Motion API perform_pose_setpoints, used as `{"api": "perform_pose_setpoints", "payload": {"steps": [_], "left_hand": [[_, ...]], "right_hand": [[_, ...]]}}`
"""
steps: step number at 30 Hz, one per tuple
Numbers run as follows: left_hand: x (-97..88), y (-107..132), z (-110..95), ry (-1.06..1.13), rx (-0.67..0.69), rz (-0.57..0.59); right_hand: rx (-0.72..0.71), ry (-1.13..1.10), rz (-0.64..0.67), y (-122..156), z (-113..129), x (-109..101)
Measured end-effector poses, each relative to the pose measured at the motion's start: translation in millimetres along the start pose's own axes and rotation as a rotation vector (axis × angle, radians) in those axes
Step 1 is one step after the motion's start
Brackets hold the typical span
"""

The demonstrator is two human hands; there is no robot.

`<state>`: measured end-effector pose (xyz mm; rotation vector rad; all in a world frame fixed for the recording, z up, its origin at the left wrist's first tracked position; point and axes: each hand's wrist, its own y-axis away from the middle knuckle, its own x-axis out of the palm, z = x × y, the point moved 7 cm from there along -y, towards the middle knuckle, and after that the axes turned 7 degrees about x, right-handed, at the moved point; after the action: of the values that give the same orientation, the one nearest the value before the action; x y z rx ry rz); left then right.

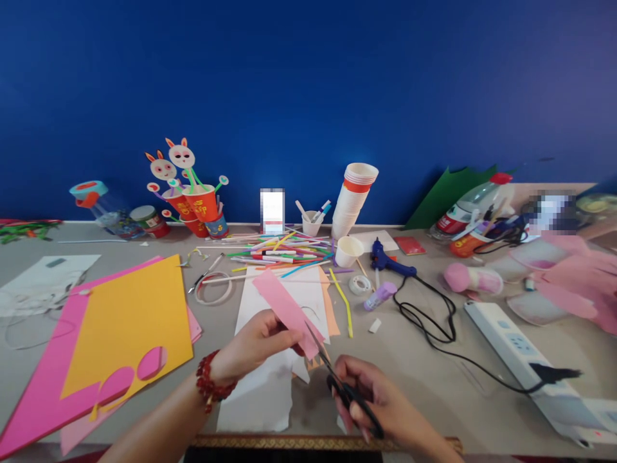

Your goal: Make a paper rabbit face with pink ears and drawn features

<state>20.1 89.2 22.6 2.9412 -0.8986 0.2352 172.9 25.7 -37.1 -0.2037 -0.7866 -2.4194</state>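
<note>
A strip of pink paper (282,302) is pinched in my left hand (264,344), with its long end slanting up and to the left. My right hand (369,395) grips black-handled scissors (359,402). Their blades lie apart across the lower end of the strip, just beside my left fingertips. A red bead bracelet (212,382) circles my left wrist. Beneath my hands are white paper sheets (258,399) with torn or cut edges, and a peach-coloured sheet (330,308) shows at their right.
Yellow and magenta sheets (139,315) with round cut-outs lie left. Straws and pens (279,247) pile up behind my hands. At right are a blue glue gun (390,260), its looping black cord, and a white power strip (520,354). Stacked paper cups (351,199) lean by the wall.
</note>
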Motion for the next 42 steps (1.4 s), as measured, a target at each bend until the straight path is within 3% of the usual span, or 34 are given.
{"api": "perform_pose_setpoints", "payload": {"steps": [17, 42], "left_hand": [[2.0, 1.6, -0.7, -0.056, 0.014, 0.008], [0.4, 3.9, 1.2, -0.042, 0.012, -0.008]], "right_hand": [[0.01, 0.021, -0.094, -4.0, -6.6, -4.0], [-0.035, 0.085, -0.11, -5.8, -0.6, -4.0]]}}
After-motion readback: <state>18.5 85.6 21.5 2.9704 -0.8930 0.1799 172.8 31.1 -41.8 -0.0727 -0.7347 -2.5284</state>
